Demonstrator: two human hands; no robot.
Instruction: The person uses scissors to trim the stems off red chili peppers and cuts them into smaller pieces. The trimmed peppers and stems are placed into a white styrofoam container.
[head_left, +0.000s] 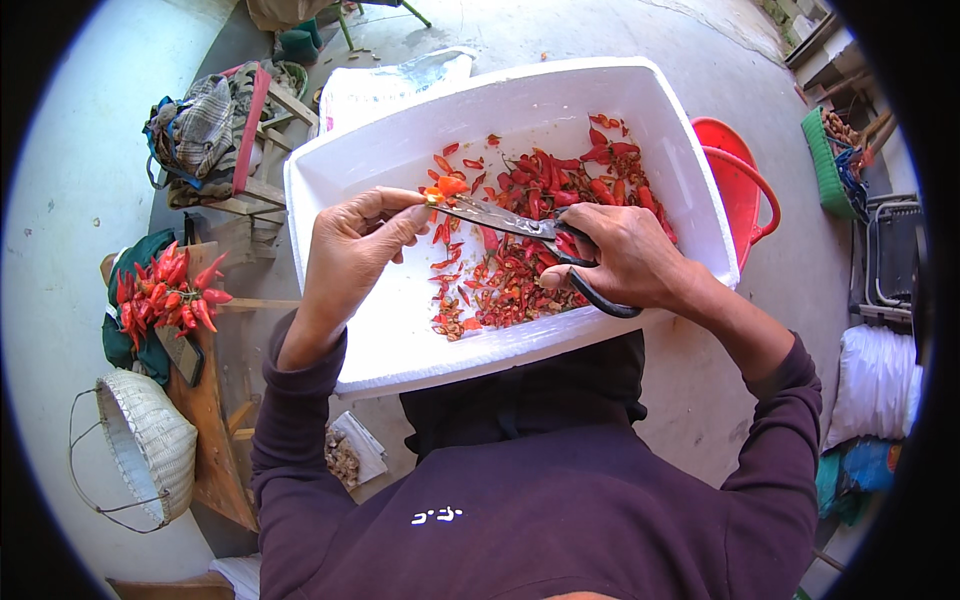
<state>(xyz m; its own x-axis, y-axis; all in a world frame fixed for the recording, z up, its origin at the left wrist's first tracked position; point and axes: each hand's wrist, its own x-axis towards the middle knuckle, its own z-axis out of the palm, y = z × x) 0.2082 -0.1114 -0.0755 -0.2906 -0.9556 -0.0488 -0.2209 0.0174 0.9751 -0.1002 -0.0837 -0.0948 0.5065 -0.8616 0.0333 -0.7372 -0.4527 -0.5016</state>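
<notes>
My left hand (364, 244) pinches an orange-red chili pepper (451, 186) by its end, over the left part of a white foam box (330, 367). The black-handled scissors (499, 219) are in my right hand (630, 251), with fingers and thumb in the handle loops. Their blades are parted and reach to the pepper; whether they touch it is hard to tell. Below both hands, cut and whole red chilies (517, 292) lie in the box, heaped towards its right side, with small pieces scattered near the middle.
At the left, a bunch of red chilies (169, 296) lies by a phone (182, 354) on a wooden bench (214, 420), near a woven basket (161, 442). A red plastic basket (731, 161) stands right of the box. A wooden stool (262, 187) with cloths stands behind left.
</notes>
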